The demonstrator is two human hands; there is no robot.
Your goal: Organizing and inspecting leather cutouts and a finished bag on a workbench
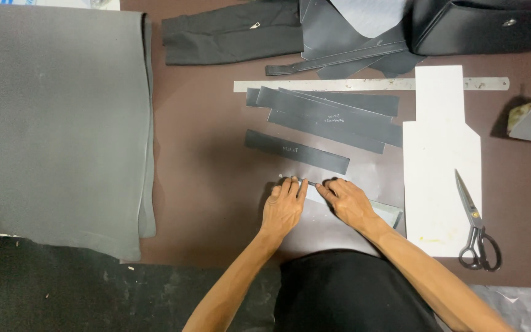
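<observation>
My left hand (283, 208) and my right hand (348, 201) both press down on a narrow grey strip (388, 212) that lies on a dark leather sheet on the brown table (204, 160). The fingertips of both hands meet near the strip's left end, and the strip's right end pokes out past my right wrist. Just above the hands lies a dark strip with chalk marks (296, 151). Further up, several more dark strips (333, 114) are stacked at a slant.
A long metal ruler (364, 84) lies above the strips. A white paper pattern (440, 160) and scissors (474, 224) sit to the right. A large grey sheet (56, 123) covers the left. Black leather pieces and a bag (480, 24) lie along the far edge.
</observation>
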